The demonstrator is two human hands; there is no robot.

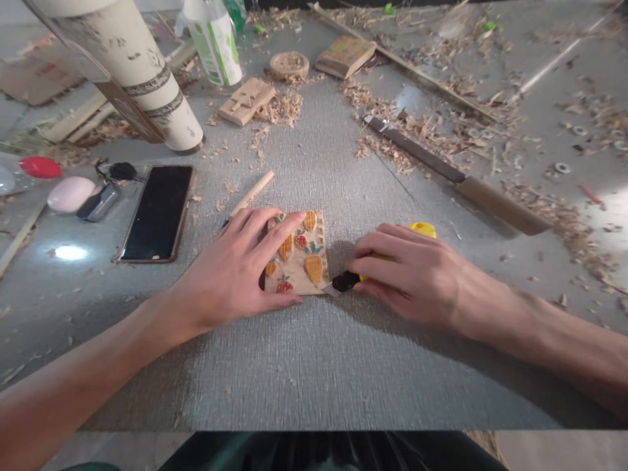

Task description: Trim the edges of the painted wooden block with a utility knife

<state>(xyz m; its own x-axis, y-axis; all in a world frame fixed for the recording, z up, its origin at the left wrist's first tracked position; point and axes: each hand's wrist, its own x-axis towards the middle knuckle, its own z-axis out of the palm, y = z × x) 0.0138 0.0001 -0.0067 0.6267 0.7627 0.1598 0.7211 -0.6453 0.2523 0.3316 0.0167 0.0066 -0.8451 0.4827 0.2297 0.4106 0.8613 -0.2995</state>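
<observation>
Wood block (307, 261), small and flat, with carved and painted carrots and strawberries, lies on the grey mat (314, 366) in the middle of the desk (44, 294). The left hand (235, 268) covers its left half: the fingers are spread and pressed flat on the top, and the thumb lies along the near edge. The right hand (407, 275) has its fingers closed around a yellow knife (346, 281), whose black nose touches the lower right corner of the block. I cannot tell how much blade is out. In my judgement, work at this edge goes well only with firm pressure from the left hand, its fingertips away from the right edge, and a shallow cut. To the left lies a phone (157, 210). Behind the block is a wooden stick (252, 193), and farther back are shavings (282, 108) and a long chisel (461, 180).
</observation>
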